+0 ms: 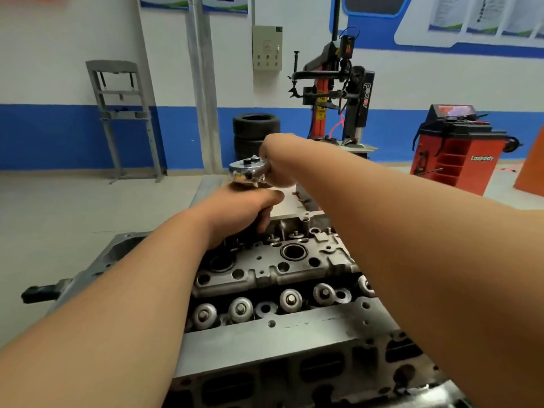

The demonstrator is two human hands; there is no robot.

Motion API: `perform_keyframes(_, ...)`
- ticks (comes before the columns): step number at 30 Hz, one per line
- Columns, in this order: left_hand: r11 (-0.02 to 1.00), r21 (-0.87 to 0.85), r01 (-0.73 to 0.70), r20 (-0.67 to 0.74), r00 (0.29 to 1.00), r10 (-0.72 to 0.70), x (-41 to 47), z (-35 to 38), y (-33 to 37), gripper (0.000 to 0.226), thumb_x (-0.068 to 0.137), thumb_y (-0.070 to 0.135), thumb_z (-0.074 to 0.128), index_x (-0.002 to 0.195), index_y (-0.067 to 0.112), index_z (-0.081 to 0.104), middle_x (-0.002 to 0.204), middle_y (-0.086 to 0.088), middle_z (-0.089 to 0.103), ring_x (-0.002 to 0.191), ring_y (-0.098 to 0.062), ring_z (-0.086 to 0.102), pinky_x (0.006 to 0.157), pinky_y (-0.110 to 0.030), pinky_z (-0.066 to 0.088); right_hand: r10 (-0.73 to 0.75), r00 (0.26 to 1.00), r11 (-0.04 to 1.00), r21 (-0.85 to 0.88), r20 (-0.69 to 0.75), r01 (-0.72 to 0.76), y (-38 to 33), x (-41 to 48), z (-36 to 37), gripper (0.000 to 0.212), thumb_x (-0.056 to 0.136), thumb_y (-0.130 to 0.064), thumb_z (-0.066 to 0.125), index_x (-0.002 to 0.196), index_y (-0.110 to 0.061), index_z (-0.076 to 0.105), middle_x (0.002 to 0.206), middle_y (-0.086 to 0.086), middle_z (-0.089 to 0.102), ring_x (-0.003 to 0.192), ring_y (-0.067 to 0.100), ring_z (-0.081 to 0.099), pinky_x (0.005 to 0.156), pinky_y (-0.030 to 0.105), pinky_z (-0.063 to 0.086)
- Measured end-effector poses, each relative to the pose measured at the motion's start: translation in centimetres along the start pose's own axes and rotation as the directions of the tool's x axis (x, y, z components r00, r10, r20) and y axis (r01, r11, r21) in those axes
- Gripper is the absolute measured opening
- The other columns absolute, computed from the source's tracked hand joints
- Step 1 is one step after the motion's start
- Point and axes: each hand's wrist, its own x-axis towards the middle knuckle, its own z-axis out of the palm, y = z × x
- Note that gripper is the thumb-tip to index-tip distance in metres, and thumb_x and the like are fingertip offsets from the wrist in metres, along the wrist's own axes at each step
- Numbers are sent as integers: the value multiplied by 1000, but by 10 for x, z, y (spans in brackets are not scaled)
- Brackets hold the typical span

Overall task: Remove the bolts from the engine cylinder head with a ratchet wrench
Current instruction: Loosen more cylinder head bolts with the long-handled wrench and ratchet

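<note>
A grey engine cylinder head [282,272] lies in front of me, with valve springs, bolt holes and spark plug wells on top. A chrome ratchet wrench [245,171] stands over its far end. My right hand [279,164] grips the wrench handle just right of the ratchet head. Directly beneath the ratchet head, my left hand [245,212] is curled round what hangs below it, and that part is hidden by my fingers. The bolt under the tool cannot be seen.
The head sits on a metal stand with a black handle [41,293] at the left. Behind stand stacked tyres [256,134], a red tyre changer [338,92], a red wheel balancer [454,148] and a grey press frame [123,119].
</note>
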Motion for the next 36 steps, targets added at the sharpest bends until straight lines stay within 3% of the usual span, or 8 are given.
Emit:
perform_keyframes(6, 998, 43, 40, -152, 988, -33, -7, 7, 6, 59, 90, 30, 51, 33, 16, 47, 42, 1, 54, 63, -18, 56, 75, -36, 44, 38, 991, 970, -234, -131, -68, 17, -28, 0, 11, 90, -27, 50, 91, -18, 43, 85, 6, 44, 98, 27, 36, 100, 52, 35)
perform_keyframes(10, 995, 57, 76, -221, 973, -62, -7, 12, 11, 52, 88, 25, 51, 36, 15, 50, 41, 1, 55, 52, -13, 55, 58, -29, 36, 27, 986, 958, -278, -163, -72, 30, -79, -5, 15, 89, -26, 51, 80, -18, 42, 84, 3, 49, 91, 28, 46, 92, 47, 40)
perform_keyframes(14, 996, 61, 65, -213, 976, -50, -7, 13, 13, 41, 88, 16, 50, 47, 13, 50, 40, 2, 54, 36, -5, 48, 56, -29, 34, -30, 990, 944, -328, -139, -17, 28, -137, -9, 30, 90, -33, 54, 108, -13, 42, 74, 0, 42, 74, 24, 48, 66, 36, 39)
perform_keyframes(19, 978, 209, 2, -237, 970, 49, -10, 15, 20, 25, 95, 7, 40, 89, 2, 63, 77, -7, 65, 77, -25, 57, 74, -32, 47, -229, 949, 923, -357, -216, 142, 18, -178, 9, 47, 88, -37, 57, 119, -10, 36, 71, 3, 39, 60, 21, 42, 44, 28, 26)
perform_keyframes(23, 984, 178, 10, -184, 983, 24, -5, 14, 14, 29, 91, 15, 44, 65, 9, 55, 47, 1, 58, 48, -11, 52, 61, -31, 38, -301, 921, 900, -392, -248, 189, 31, -157, 4, 31, 88, -32, 56, 101, -14, 34, 67, 0, 42, 55, 15, 41, 43, 27, 27)
perform_keyframes(27, 998, 67, 15, -205, 979, -1, 1, 11, 6, 36, 87, 29, 59, 53, 16, 57, 44, 4, 59, 35, 2, 48, 57, -28, 34, -257, 961, 948, -221, -101, 230, 52, -96, -11, 18, 91, -27, 53, 104, -22, 41, 79, -4, 48, 70, 16, 48, 54, 27, 33)
perform_keyframes(30, 1000, 6, -11, -163, 987, 12, 1, 8, 4, 33, 83, 33, 64, 54, 16, 60, 51, 3, 63, 41, 1, 51, 59, -28, 36, -259, 961, 964, -86, -98, 251, 45, -52, -3, 44, 89, -25, 56, 130, -28, 39, 108, 0, 52, 96, 20, 47, 85, 37, 42)
perform_keyframes(36, 999, -50, -2, -159, 987, -6, 0, 0, 1, 25, 83, 28, 61, 62, 16, 65, 60, 5, 66, 60, -8, 57, 65, -29, 40, -391, 920, 918, 63, -27, 392, 1, -13, 9, 59, 84, -13, 65, 136, -17, 38, 116, 1, 52, 100, 20, 53, 87, 32, 42)
